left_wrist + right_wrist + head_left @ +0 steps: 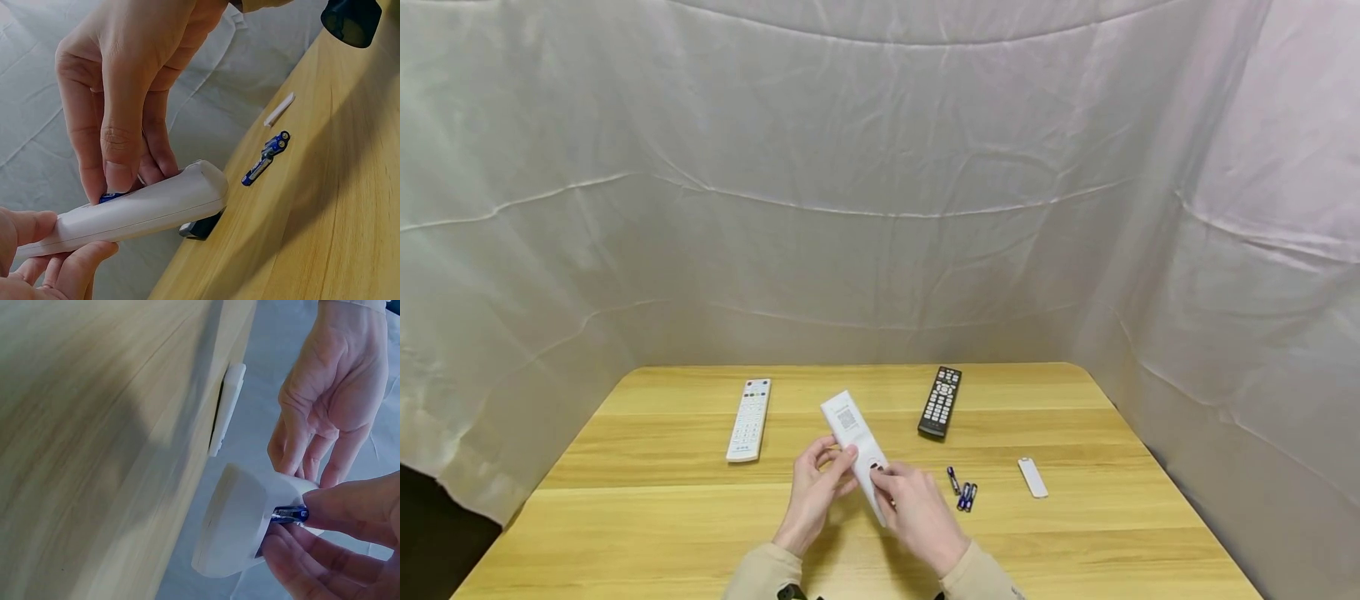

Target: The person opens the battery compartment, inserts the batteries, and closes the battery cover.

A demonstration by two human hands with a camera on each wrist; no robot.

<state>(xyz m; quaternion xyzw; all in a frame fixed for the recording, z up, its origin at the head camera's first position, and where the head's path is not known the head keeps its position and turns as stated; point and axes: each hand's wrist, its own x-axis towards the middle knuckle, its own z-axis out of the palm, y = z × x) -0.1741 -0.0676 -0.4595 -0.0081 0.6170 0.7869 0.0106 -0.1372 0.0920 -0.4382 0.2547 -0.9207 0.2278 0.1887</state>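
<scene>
A white remote control [850, 421], its back facing up, is held slantwise over the table. My left hand [816, 486] grips it by the sides near its middle, thumb on the back. At the open battery slot in its nearer half, my right hand [919, 507] pinches a blue battery [290, 515] between thumb and fingers. The battery sits partly in the slot; the fingers hide the rest of the opening. Beside the right hand, several loose blue batteries [966, 496] lie on the table. Farther right is a small white battery cover [1032, 477].
Another white remote control [748, 421] lies face up at the left of the wooden table [647, 517]. A black remote control [940, 402] lies face up behind the loose batteries. Pale cloth [880, 267] hangs round the table's back and sides.
</scene>
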